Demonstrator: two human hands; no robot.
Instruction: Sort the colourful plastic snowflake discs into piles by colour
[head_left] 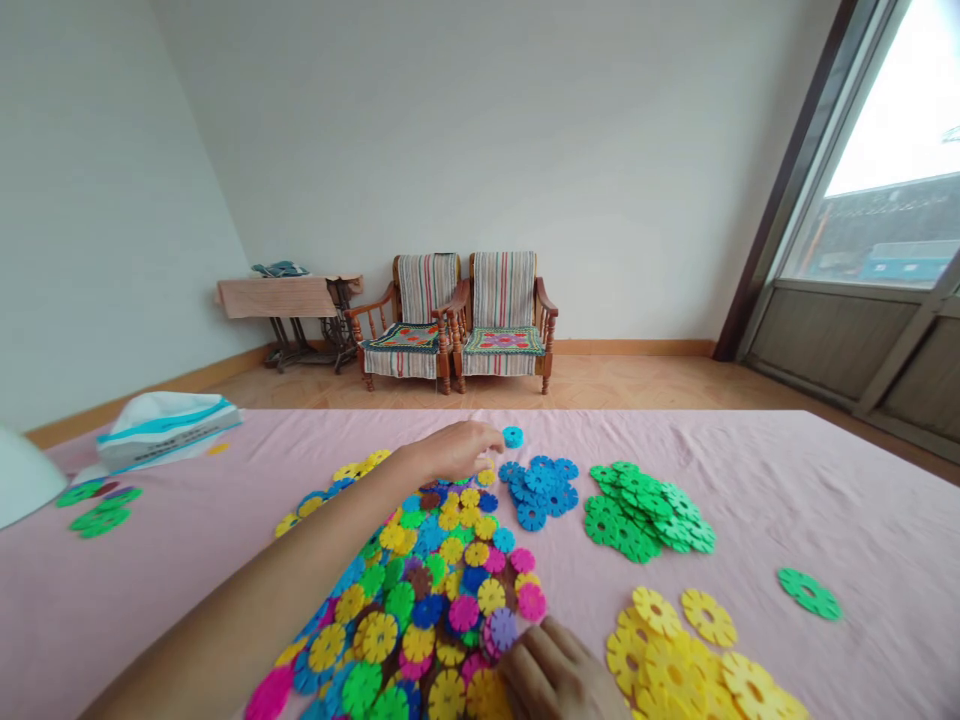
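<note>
Bare hands are working over discs on the table (862, 520).
The mixed pile (435, 590) is lying centre. Judged risk: the left forearm is crossing it and could drag discs into the blue pile (541, 488) alongside. The green pile (649, 510) and yellow pile (697, 650) are sitting further right. The left hand (457, 450) is curling its fingers; grip cannot be told. The right hand (559, 682) is resting flat, fingers spread, on the mixed pile's near edge. The blue disc (513, 436) is lying just beside the left fingertips, well apart from the right hand.
</note>
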